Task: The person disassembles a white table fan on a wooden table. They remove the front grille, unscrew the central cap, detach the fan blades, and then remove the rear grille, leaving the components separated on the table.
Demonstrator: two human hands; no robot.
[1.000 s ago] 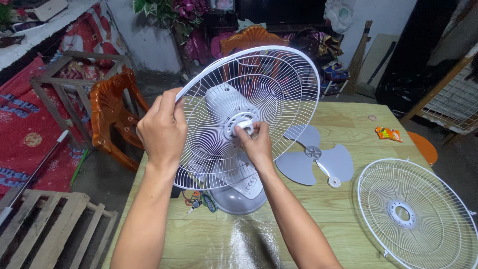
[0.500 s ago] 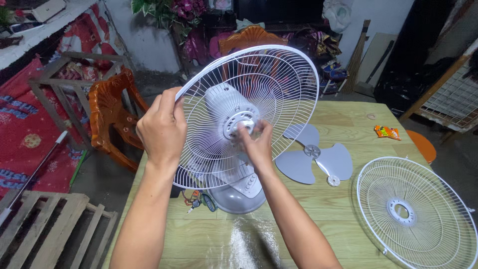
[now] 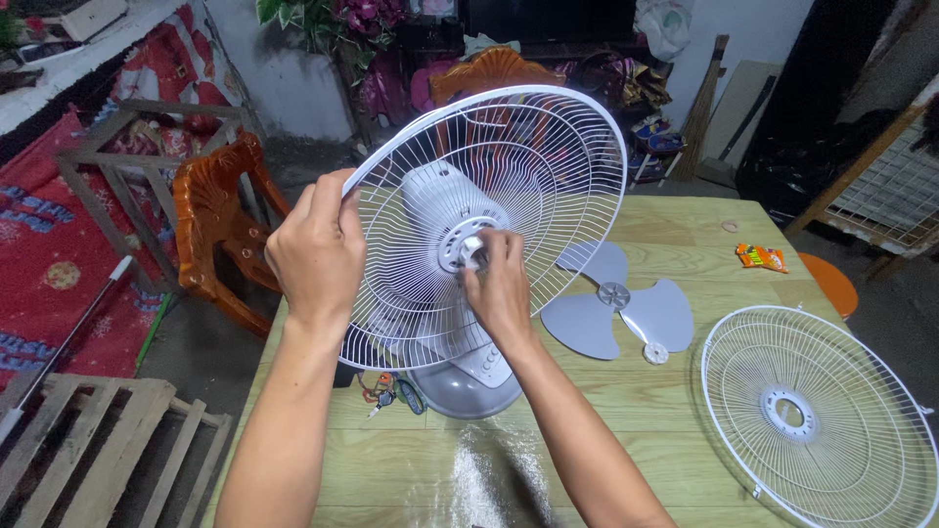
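At the far left, off the table, stand a wooden pallet (image 3: 93, 445) and an orange carved chair (image 3: 220, 230). Your left hand (image 3: 318, 256) is closed over the left rim of the rear fan guard (image 3: 548, 166), thumb behind and fingers in front, which looks meant to steady the wire guard upright against the motor housing (image 3: 435, 210). Your right hand (image 3: 497, 284) reaches through to the middle of the guard, its fingertips (image 3: 481, 252) pinched on the white ring nut (image 3: 460, 256) round the motor shaft; the grip suggests a turning hold. The fan stands on its grey base (image 3: 465, 383) near the front left of the wooden table (image 3: 685, 450), with a small bunch of keys (image 3: 383, 393) just beside the base. To the right, the grey three-blade impeller (image 3: 616, 308) lies flat on the table, apart from the fan, a small white cap (image 3: 655, 353) touching one blade. Further right lies the front fan guard (image 3: 817, 416), face down, and behind it an orange snack packet (image 3: 761, 258).
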